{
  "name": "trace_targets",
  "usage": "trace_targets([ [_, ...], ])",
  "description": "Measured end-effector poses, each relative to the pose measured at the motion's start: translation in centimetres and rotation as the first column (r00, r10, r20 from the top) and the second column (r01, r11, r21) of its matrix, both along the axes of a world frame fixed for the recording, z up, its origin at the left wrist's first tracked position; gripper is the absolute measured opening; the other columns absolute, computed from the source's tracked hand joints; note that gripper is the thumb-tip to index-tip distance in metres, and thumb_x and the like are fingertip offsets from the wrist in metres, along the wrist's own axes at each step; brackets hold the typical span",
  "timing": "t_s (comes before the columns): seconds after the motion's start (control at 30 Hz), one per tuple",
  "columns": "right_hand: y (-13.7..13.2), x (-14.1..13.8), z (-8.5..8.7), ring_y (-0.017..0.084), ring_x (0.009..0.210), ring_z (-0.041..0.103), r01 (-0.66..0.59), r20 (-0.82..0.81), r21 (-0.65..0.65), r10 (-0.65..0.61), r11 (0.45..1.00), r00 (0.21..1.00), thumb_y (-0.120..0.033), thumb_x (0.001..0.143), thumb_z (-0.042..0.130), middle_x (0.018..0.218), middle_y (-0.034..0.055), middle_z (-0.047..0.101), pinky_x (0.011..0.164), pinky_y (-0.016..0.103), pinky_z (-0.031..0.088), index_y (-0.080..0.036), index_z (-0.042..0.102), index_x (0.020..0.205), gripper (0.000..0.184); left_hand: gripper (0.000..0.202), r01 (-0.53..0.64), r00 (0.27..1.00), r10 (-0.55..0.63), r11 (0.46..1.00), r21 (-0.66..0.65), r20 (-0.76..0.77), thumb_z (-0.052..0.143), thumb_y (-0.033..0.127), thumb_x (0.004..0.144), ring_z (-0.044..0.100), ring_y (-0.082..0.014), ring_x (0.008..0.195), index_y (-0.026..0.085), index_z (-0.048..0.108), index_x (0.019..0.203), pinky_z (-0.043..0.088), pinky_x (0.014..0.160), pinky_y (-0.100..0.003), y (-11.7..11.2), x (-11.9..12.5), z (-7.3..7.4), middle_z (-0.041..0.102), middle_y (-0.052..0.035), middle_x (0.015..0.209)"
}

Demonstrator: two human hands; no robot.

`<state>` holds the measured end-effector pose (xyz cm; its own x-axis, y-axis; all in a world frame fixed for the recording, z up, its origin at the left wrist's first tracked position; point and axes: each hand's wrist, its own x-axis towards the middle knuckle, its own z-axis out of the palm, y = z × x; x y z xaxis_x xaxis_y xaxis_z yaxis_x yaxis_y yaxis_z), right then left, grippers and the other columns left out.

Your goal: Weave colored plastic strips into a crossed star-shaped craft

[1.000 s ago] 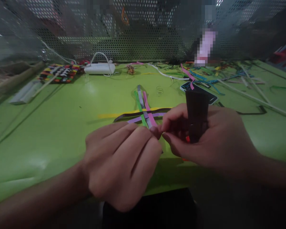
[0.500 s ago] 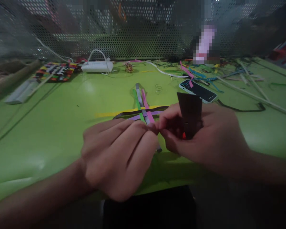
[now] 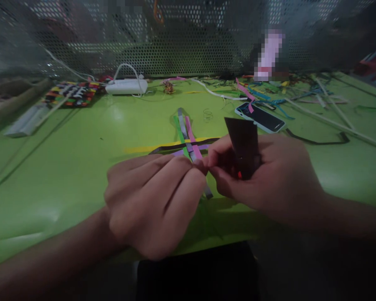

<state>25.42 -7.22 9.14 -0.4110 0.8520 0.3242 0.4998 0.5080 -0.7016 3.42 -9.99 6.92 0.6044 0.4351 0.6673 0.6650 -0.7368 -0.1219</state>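
Perforated metal panel (image 3: 188,54) stands along the far edge of a green table (image 3: 81,138), and the light is dim. Midway across, toward the near edge, several flat strips cross one another: a green strip (image 3: 179,129), a grey strip (image 3: 182,123) and a pink strip (image 3: 191,133) point toward the far edge, while a yellow strip (image 3: 138,149), a black strip (image 3: 169,147) and a purple strip (image 3: 203,147) run sideways. Their near part is hidden by the left hand (image 3: 156,200), which is curled with its knuckles up; I cannot tell what its covered fingers grip. Fingertips of the right hand (image 3: 269,175) are pinched together, touching the left hand's fingertips beside the pink strip; whatever lies between is too small to tell. Within the right hand a dark flat-ended object (image 3: 242,138) stands up, slightly tilted. Beyond that hand lies a phone (image 3: 261,118), with a loose pink strip (image 3: 245,90) across its corner. Scraps (image 3: 269,95) spread toward the far right corner. Near the far left corner rest a multicoloured woven piece (image 3: 72,94) and a white box (image 3: 126,87) with a looped cable.
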Motion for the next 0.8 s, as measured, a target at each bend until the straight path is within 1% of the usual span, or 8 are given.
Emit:
trace_targets([
  [0.13, -0.13, 0.06, 0.0, 0.013, 0.063, 0.068, 0.014, 0.019, 0.063, -0.015, 0.998, 1.0, -0.013, 0.085, 0.073, 0.077, -0.0038, 0.079, 0.06, 0.023, 0.051, -0.022, 0.081, 0.086, 0.012, 0.031, 0.012, 1.0, -0.012, 1.0, 0.011, 0.009, 0.067, 0.017, 0.11, 0.071, -0.0185, 0.067, 0.022, 0.068, 0.079, 0.062, 0.064, -0.033, 0.26, -0.12, -0.14, 0.072, -0.0019, 0.074],
  [0.27, 0.03, 0.07, -0.11, 0.012, 0.06, 0.065, 0.011, 0.052, 0.122, -0.018, 0.993, 0.998, -0.014, 0.084, 0.071, 0.074, -0.0042, 0.077, 0.057, 0.023, 0.045, -0.022, 0.082, 0.087, 0.014, 0.028, -0.004, 1.0, 0.003, 0.999, 0.044, 0.011, 0.068, 0.016, 0.108, 0.068, -0.0181, 0.065, 0.022, 0.07, 0.081, 0.061, 0.062, -0.032, 0.28, -0.05, -0.22, 0.071, -0.0019, 0.071],
  [0.4, -0.03, 0.12, 0.07, 0.013, 0.064, 0.067, 0.01, 0.075, 0.068, -0.015, 0.998, 0.997, -0.014, 0.085, 0.071, 0.079, -0.0031, 0.079, 0.061, 0.024, 0.049, -0.022, 0.081, 0.088, 0.013, 0.026, 0.001, 1.0, -0.002, 0.999, 0.045, 0.01, 0.071, 0.017, 0.107, 0.073, -0.0193, 0.067, 0.021, 0.072, 0.082, 0.063, 0.064, -0.033, 0.21, -0.02, -0.2, 0.074, -0.0033, 0.075],
  [0.5, -0.19, 0.07, 0.15, 0.014, 0.066, 0.068, 0.009, 0.064, 0.021, -0.01, 1.0, 0.998, -0.015, 0.087, 0.071, 0.08, -0.0029, 0.079, 0.064, 0.025, 0.051, -0.023, 0.08, 0.087, 0.012, 0.027, 0.017, 1.0, -0.017, 0.999, 0.033, -0.001, 0.069, 0.016, 0.108, 0.075, -0.02, 0.072, 0.02, 0.073, 0.082, 0.065, 0.066, -0.033, 0.14, -0.13, -0.21, 0.075, -0.0039, 0.076],
  [0.67, -0.12, -0.01, 0.25, 0.013, 0.061, 0.065, 0.007, 0.036, 0.016, -0.008, 1.0, 0.999, -0.013, 0.085, 0.072, 0.074, -0.0044, 0.074, 0.061, 0.025, 0.051, -0.024, 0.077, 0.083, 0.012, 0.028, 0.026, 1.0, -0.026, 1.0, 0.004, -0.014, 0.064, 0.017, 0.109, 0.076, -0.0209, 0.077, 0.021, 0.073, 0.083, 0.067, 0.068, -0.034, -0.11, -0.48, -0.25, 0.076, -0.0054, 0.079],
  [0.8, 0.07, 0.07, 0.41, 0.014, 0.062, 0.066, -0.027, 0.03, -0.038, 0.028, 0.999, 0.999, -0.015, 0.083, 0.071, 0.074, -0.0042, 0.074, 0.061, 0.026, 0.052, -0.024, 0.074, 0.081, 0.009, 0.031, 0.039, 0.999, -0.039, 0.999, -0.023, -0.019, 0.06, 0.016, 0.11, 0.075, -0.0211, 0.076, 0.021, 0.073, 0.083, 0.068, 0.069, -0.036, -0.23, -0.45, -0.12, 0.077, -0.006, 0.08],
])
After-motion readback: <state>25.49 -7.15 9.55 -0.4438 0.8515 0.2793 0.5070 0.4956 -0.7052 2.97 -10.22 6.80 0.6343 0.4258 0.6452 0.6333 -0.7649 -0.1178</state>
